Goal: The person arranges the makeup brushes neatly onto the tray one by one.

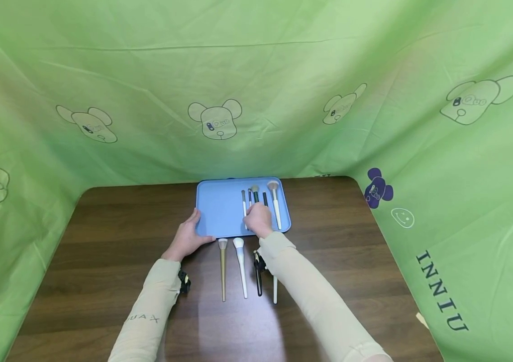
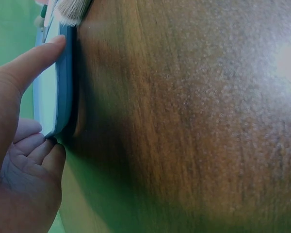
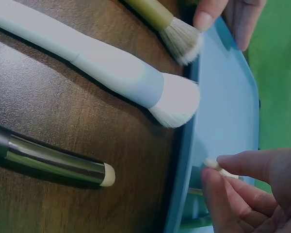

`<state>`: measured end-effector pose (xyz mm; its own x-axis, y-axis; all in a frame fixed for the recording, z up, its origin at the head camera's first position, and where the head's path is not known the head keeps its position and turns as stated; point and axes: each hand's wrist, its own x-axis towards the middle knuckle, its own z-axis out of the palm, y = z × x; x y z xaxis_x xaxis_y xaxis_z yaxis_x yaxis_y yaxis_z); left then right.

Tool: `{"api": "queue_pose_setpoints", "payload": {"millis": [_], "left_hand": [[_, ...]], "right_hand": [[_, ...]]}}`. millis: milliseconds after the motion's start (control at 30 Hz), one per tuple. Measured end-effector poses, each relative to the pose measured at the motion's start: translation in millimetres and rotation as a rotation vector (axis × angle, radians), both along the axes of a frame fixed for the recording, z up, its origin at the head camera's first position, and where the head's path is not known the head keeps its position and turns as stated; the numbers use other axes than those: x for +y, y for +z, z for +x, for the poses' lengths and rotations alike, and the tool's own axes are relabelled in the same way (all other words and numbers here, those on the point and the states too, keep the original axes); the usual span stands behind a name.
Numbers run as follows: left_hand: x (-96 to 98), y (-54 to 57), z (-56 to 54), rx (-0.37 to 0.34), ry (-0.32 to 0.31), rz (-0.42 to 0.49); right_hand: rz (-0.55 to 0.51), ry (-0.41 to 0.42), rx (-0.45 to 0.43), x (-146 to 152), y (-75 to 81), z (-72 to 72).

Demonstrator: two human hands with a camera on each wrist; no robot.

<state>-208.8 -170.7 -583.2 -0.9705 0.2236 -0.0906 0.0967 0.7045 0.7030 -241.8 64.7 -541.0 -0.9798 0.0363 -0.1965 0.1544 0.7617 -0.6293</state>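
Note:
A blue rectangular tray (image 1: pixel 220 206) lies on the table. My left hand (image 1: pixel 187 239) holds its near left corner, thumb on the front edge and fingers along the left side. In the right wrist view my right hand (image 3: pixel 252 184) pinches the pale end of a slim makeup brush (image 3: pixel 211 163) between thumb and forefinger, over the tray. Its other end cannot be made out there. Several makeup brushes lie in the tray's right part, among them a large white-handled brush (image 1: pixel 276 206), a green one (image 1: pixel 255 193) and a slim white-handled one (image 1: pixel 244 201); my hand partly covers them.
In front of the tray lie a gold-handled brush (image 1: pixel 223 274), a white brush (image 1: pixel 241 271), a black brush (image 1: pixel 258 276) and another white-handled one (image 1: pixel 275 290), partly under my right forearm. Green printed cloth (image 1: pixel 220 75) walls the wooden table (image 1: pixel 134 216) at the back and sides.

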Motion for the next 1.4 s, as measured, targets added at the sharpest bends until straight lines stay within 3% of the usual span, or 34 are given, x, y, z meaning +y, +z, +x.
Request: {"api": "queue_pose_setpoints", "payload": {"millis": [333, 700, 933, 1400], "left_hand": [[0.6, 0.4, 0.4, -0.002, 0.005, -0.003], [0.8, 1.1, 1.4, -0.001, 0.002, -0.002], [0.6, 1.0, 1.2, -0.004, 0.002, -0.004], [0.1, -0.5, 0.3, 0.001, -0.004, -0.008]], "right_hand": [[0.158, 0.075, 0.118, -7, -5.1, 1.0], [0.254, 0.056, 0.098, -11, -12.4, -6.1], [0.187, 0.064, 0.109, -9, -4.2, -1.3], [0.049, 0.025, 0.206, 13, 30.3, -5.5]]}}
